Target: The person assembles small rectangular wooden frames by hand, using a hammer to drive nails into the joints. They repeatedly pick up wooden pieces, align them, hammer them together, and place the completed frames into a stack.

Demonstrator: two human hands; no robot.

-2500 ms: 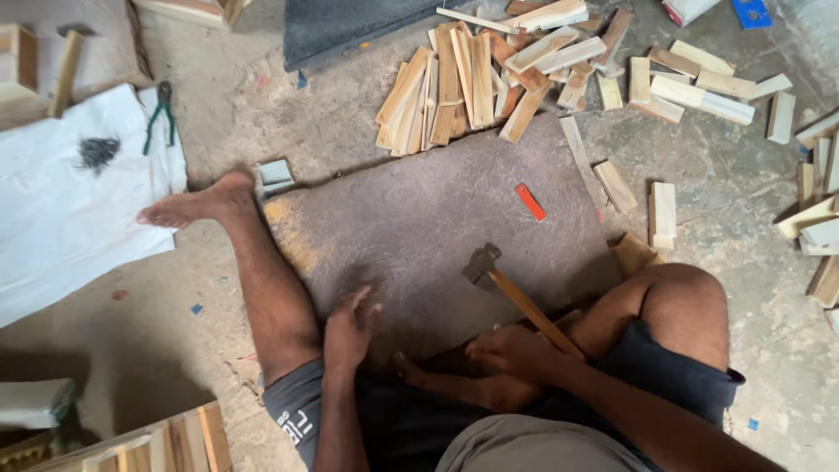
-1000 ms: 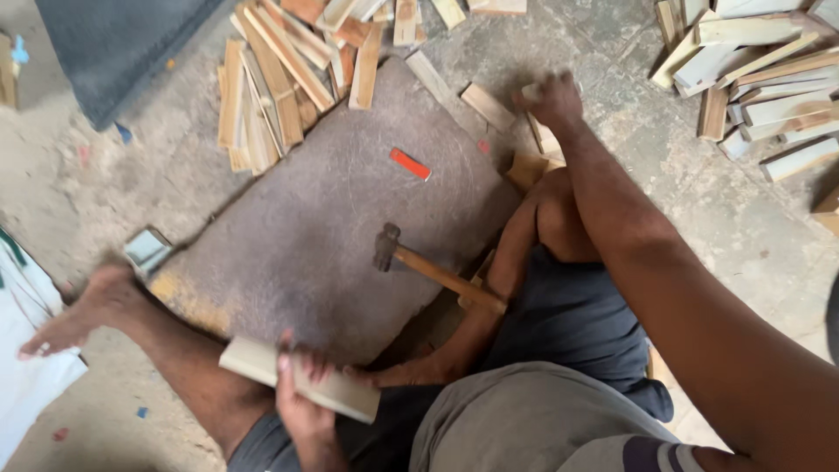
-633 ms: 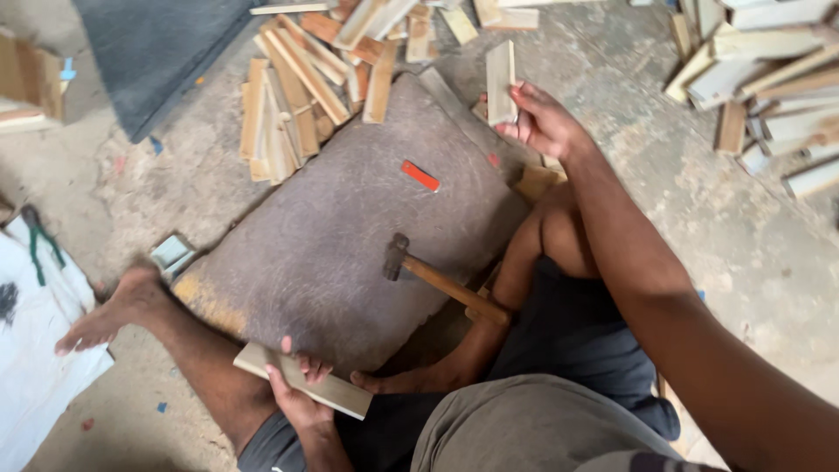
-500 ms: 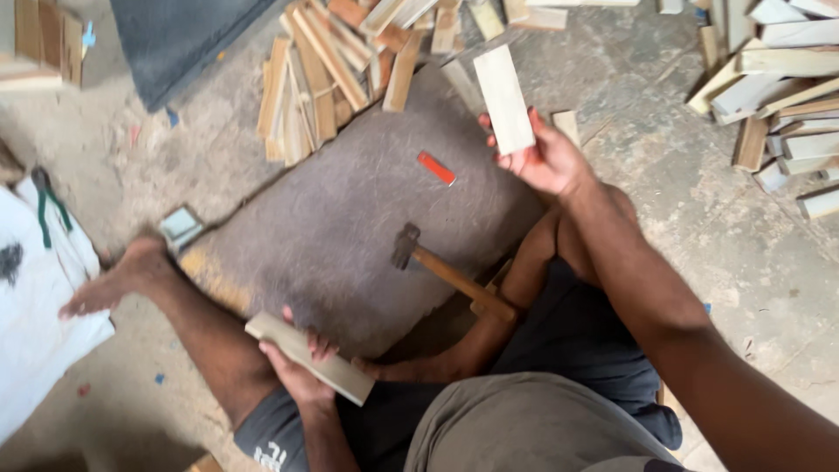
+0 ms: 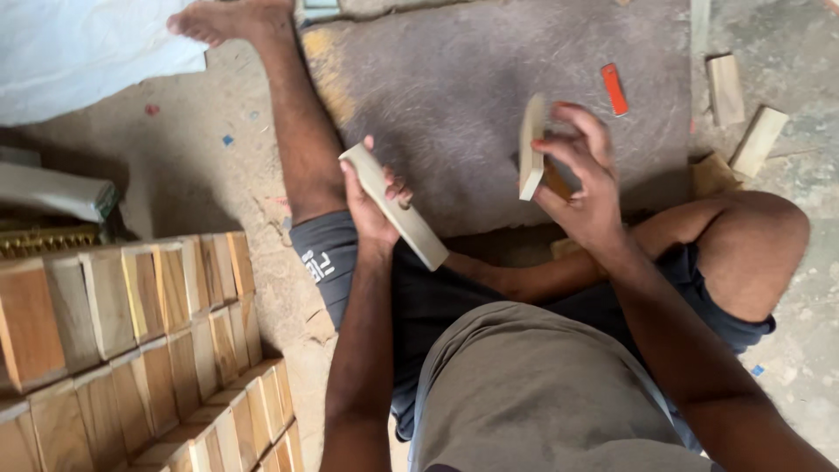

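I sit on the floor with a grey mat (image 5: 454, 79) in front of me. My left hand (image 5: 371, 205) grips a long pale wooden block (image 5: 398, 210), held slantwise over my left thigh. My right hand (image 5: 585, 179) holds a second pale wooden block (image 5: 530, 149) upright by its edge, above the near part of the mat. The two blocks are apart, about a hand's width from each other. The hammer lies mostly hidden behind my right hand.
A small red flat piece (image 5: 614, 88) lies on the mat's right side. Loose wood blocks (image 5: 743, 114) sit at the right. Rows of stacked wooden blocks (image 5: 149, 341) stand at my left. White cloth (image 5: 79, 52) lies at top left.
My right hand has brought the block from the far pile in over the mat near my body. My left hand raised its block. The view swung left and closer.
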